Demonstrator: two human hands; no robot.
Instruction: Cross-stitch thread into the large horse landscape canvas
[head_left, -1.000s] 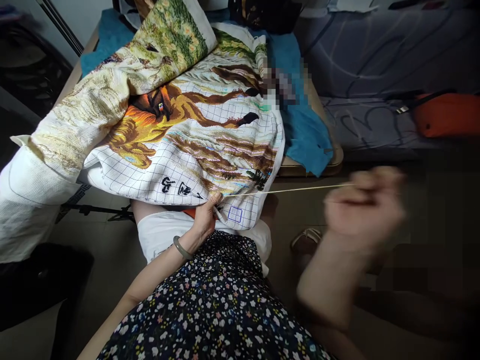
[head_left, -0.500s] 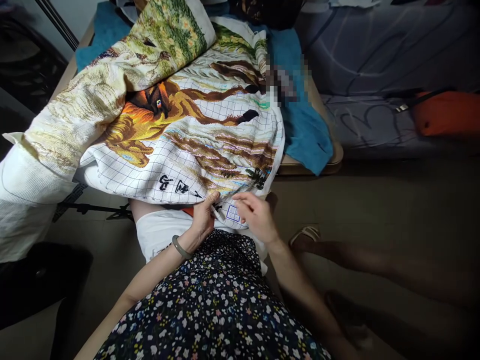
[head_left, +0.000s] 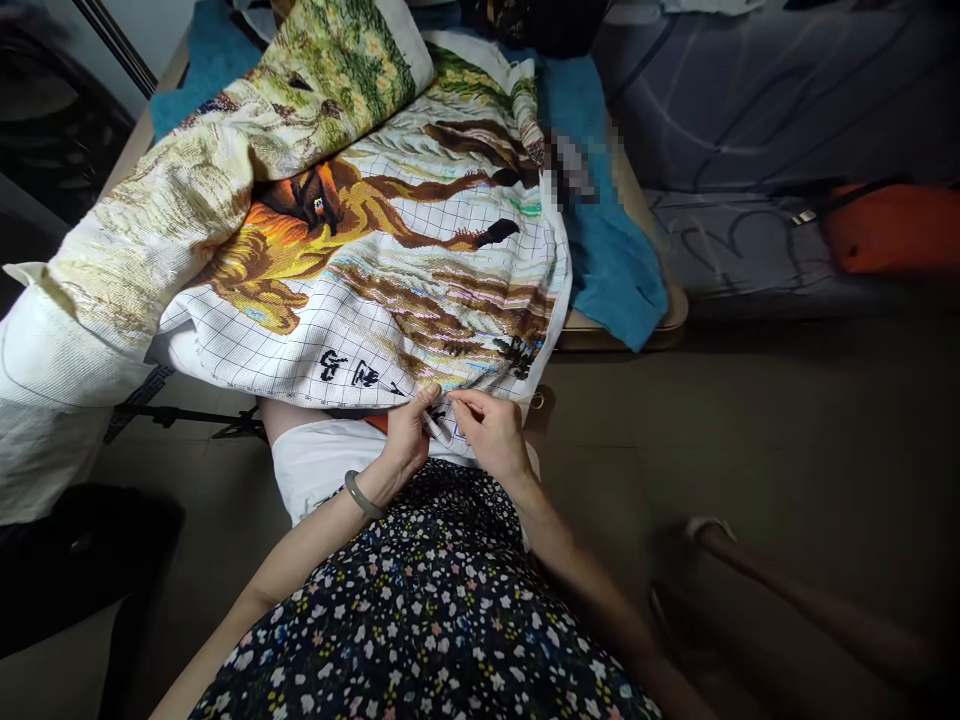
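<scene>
A large cross-stitch cloth [head_left: 450, 215], stitched with brown and orange animals over a printed grid, spreads from the table down to my lap. My left hand [head_left: 407, 432] is closed on its near edge, thumb on top, beside black stitched characters [head_left: 360, 374]. Just to the right, my right hand [head_left: 493, 432] is pinched close above the cloth. Whatever its fingertips hold is too small to make out. A narrow white strip [head_left: 436, 428] shows between the hands; I cannot tell whether it is folded cloth.
The table [head_left: 671, 318] carries a blue cloth [head_left: 619, 270] under the stitching. A rolled part of the cloth [head_left: 165, 215] hangs off to the left. Beyond stands a grey patterned sofa [head_left: 750, 120] with an orange bag [head_left: 896, 228]. Another person's leg [head_left: 795, 590] is at the lower right.
My right hand has moved slightly left towards my left hand, and its fingers have closed into a pinch. The other person's foot has shifted right. My left hand stays put.
</scene>
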